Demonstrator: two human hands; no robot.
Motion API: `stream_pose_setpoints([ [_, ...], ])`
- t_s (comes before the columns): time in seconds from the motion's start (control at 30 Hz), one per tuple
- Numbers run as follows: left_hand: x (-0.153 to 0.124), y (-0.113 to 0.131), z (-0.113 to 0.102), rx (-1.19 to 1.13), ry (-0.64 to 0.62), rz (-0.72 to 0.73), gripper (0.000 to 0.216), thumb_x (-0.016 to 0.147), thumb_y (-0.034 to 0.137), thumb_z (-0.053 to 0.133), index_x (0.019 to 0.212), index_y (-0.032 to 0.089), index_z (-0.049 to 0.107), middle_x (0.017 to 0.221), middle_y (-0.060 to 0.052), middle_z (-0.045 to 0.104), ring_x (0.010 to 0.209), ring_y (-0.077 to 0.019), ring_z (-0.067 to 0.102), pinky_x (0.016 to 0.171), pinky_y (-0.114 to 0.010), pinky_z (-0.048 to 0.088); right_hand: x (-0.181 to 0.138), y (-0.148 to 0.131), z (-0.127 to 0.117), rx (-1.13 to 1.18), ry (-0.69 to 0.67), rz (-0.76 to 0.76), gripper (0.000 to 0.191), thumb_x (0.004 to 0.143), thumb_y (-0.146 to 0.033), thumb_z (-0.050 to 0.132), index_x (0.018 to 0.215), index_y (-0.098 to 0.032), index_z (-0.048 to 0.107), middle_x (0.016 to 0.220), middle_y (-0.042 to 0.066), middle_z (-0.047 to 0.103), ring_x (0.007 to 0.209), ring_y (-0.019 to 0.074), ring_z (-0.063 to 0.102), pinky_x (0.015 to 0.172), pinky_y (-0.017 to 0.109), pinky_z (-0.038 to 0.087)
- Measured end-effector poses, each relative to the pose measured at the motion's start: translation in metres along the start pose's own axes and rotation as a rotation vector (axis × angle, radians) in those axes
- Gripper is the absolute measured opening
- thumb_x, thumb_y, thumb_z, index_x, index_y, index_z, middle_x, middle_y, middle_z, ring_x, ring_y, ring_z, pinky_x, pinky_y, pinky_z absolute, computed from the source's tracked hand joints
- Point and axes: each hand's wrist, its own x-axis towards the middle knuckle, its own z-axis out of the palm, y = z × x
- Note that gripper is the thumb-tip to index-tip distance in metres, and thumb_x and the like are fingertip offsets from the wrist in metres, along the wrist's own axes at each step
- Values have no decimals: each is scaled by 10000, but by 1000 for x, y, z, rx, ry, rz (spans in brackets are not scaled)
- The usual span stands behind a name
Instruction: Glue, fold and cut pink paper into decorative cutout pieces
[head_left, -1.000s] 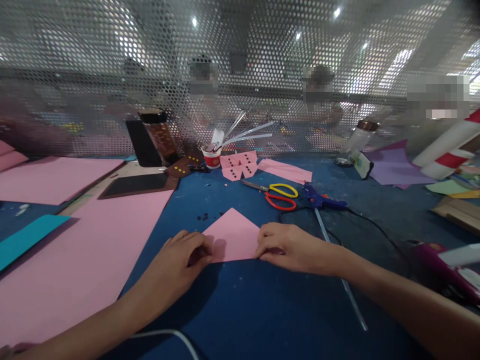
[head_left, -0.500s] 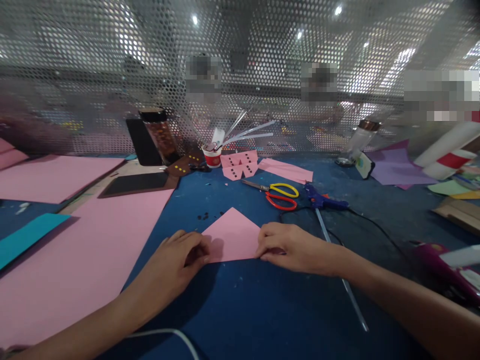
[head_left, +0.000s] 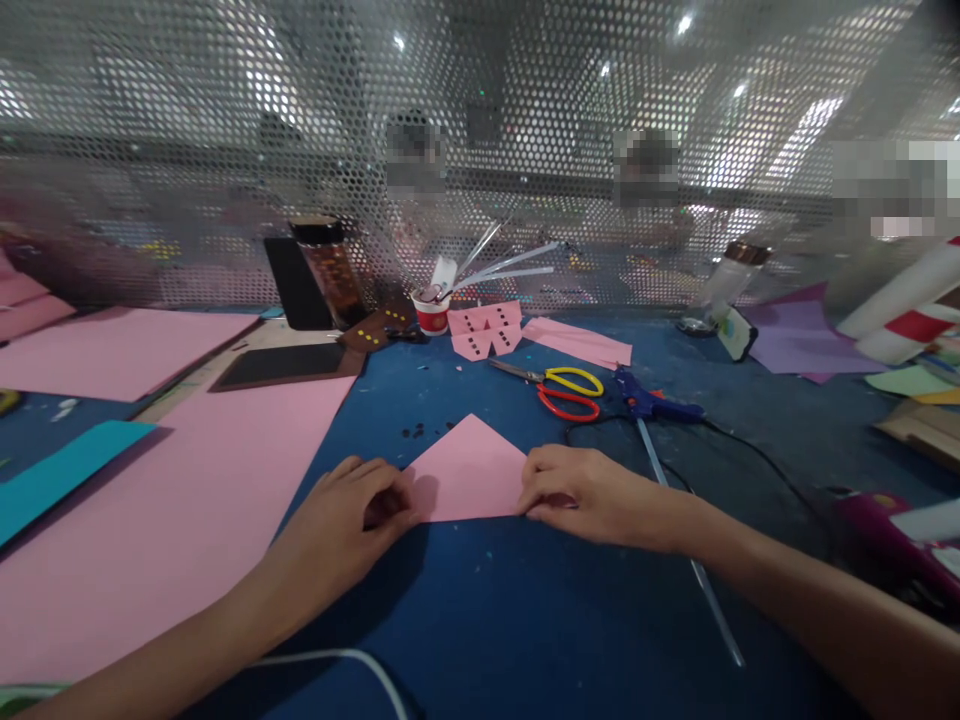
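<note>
Blue worktable [head_left: 525,620] spreads around both hands | large pink paper sheet [head_left: 187,500] at left, edge near the forearm | folded pink paper triangle [head_left: 469,480] flat at centre | curled left hand [head_left: 341,520] pinches its left corner, curled right hand [head_left: 592,495] its right corner

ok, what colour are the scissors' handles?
On the scissors, one handle loop is yellow, the other red; seen in the head view.
</note>
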Motion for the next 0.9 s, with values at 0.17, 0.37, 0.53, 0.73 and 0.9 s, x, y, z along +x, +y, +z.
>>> stream_pose_setpoints([
  [0.17,3,-2,2,65,9,18,283,865,490,608,758,228,614,790,-21,641,837,-242,545,718,-348,412,1,1,0,-3,-4,2,165,904,-105,620,990,-190,731,1026,35,672,966,141,624,849,241,464],
  [0.37,3,-3,0,39,-22,3,221,856,434,619,772,230,626,812,-23,646,858,-241,551,738,-351,432,0,-2,-1,-6,2,-1,173,909,-104,607,988,-192,734,1021,43,675,960,147,628,841,253,475],
  [0.53,1,-5,-2,-128,-39,-40,136,847,368,614,849,235,640,875,-20,639,868,-219,583,767,-334,492,0,-2,-1,-3,-5,9,178,911,-106,605,995,-199,731,1022,38,674,956,143,624,838,256,479],
  [0.73,0,-4,-11,-189,-90,-35,133,850,353,576,859,234,636,923,-29,649,903,-227,597,786,-352,512,0,-2,-1,-2,-2,8,176,906,-104,611,991,-200,730,1014,35,675,955,142,623,836,254,478],
  [0.9,2,-14,-15,-226,-138,-36,129,856,316,558,920,243,643,982,-34,665,935,-224,615,811,-354,517,0,-1,0,-2,-1,10,175,904,-103,613,992,-200,729,1015,35,673,955,144,624,831,253,477],
])
